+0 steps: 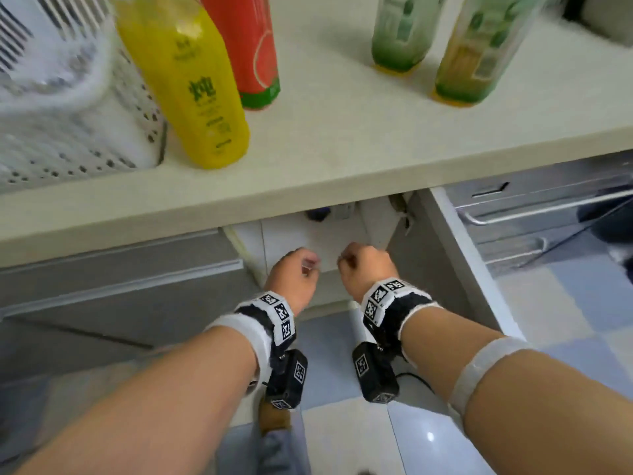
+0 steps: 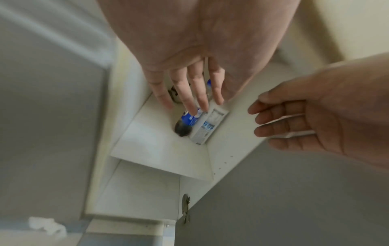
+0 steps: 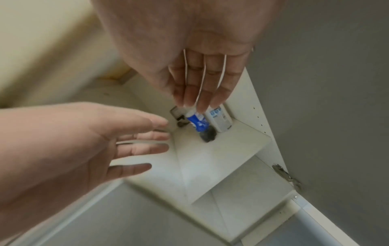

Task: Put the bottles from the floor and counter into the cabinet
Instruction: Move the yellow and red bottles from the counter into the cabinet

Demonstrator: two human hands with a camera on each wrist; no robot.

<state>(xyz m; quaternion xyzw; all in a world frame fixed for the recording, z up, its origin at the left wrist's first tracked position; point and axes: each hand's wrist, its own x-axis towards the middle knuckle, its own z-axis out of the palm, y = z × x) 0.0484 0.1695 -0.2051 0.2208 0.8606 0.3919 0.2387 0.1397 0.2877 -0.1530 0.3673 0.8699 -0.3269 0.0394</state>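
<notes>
While hands (image 1: 329,269) hang empty, yellow bottle (image 1: 191,80) (label "炖") stands.

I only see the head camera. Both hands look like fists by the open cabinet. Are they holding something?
Observer: No. The wrist views show the left hand and right hand with straight fingers, holding nothing.
Operator: Is anything inside the cabinet?
Observer: Yes, a blue-labelled bottle stands at the back of the upper shelf.
Operator: Is it alone?
Observer: No, a white carton stands right beside it, against the side wall.
</notes>
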